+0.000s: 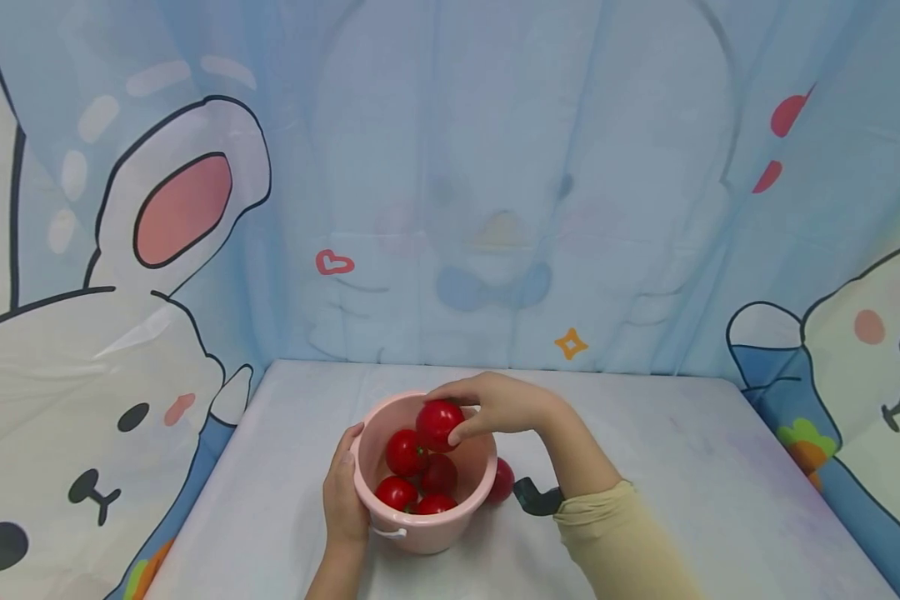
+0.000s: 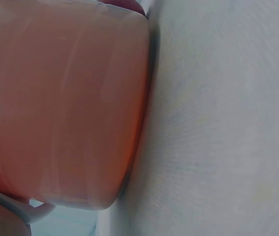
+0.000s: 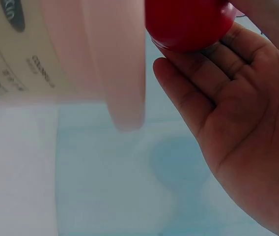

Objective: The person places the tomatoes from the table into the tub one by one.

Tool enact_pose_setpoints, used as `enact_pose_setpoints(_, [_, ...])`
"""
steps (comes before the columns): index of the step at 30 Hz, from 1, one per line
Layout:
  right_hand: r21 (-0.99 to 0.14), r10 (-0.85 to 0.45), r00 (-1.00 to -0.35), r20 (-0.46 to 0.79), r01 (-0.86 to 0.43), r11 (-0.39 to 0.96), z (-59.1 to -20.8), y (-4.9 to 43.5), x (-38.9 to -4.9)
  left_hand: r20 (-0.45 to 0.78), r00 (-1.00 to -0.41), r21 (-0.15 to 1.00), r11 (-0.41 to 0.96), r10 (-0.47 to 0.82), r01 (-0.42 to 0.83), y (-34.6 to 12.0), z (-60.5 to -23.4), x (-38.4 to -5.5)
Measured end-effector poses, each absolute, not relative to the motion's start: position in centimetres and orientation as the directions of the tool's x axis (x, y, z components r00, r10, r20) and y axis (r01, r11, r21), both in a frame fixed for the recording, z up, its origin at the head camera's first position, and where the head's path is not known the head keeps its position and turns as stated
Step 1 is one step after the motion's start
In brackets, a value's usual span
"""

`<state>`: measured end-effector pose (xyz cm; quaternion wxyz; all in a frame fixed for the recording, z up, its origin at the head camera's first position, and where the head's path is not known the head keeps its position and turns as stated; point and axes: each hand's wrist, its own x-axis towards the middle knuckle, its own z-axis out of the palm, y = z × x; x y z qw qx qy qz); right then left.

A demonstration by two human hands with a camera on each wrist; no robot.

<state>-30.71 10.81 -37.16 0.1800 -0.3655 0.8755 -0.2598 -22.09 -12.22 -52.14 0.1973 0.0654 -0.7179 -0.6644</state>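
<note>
In the head view a pink bucket [image 1: 427, 543] stands on the white table, with several red tomatoes [image 1: 396, 494] inside. My left hand [image 1: 344, 487] holds the bucket's left side, its thumb up by the rim. Over the far right part of the opening, my right hand [image 1: 504, 407] grips another tomato [image 1: 439, 423] between thumb and fingers. From the right wrist view, this glossy red tomato [image 3: 191, 24] sits at the fingertips beside the bucket rim [image 3: 127, 115]. The bucket wall [image 2: 66, 103] fills much of the left wrist view.
A darker red round fruit [image 1: 502, 482] lies on the table [image 1: 645, 483] against the bucket's right side. The bucket's pale handle [image 1: 390, 532] hangs at its front. A blue cartoon-printed curtain [image 1: 495, 167] rises behind the table and along both sides.
</note>
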Motion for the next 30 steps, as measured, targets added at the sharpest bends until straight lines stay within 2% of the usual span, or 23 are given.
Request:
enact_pose_setpoints(9, [-0.560, -0.743, -0.646, -0.175, -0.556, 0.615, -36.5, 8.9, -30.9, 0.186, -0.917, 0.982, 0.098, -0.353, 0.161, -12.3, -52.3, -22.2])
enact_pose_setpoints(24, [-0.546, -0.785, -0.545, -0.294, -0.579, 0.606, -36.4, 6.0, -31.9, 0.210, -0.911, 0.977, 0.114, -0.356, 0.180, -12.3, -52.1, -22.0])
enact_pose_setpoints(30, [-0.502, -0.765, -0.521, -0.378, -0.579, 0.643, -36.9, 5.4, -32.0, 0.212, -0.911, 0.977, 0.112, -0.353, 0.184, -12.3, -52.1, -22.0])
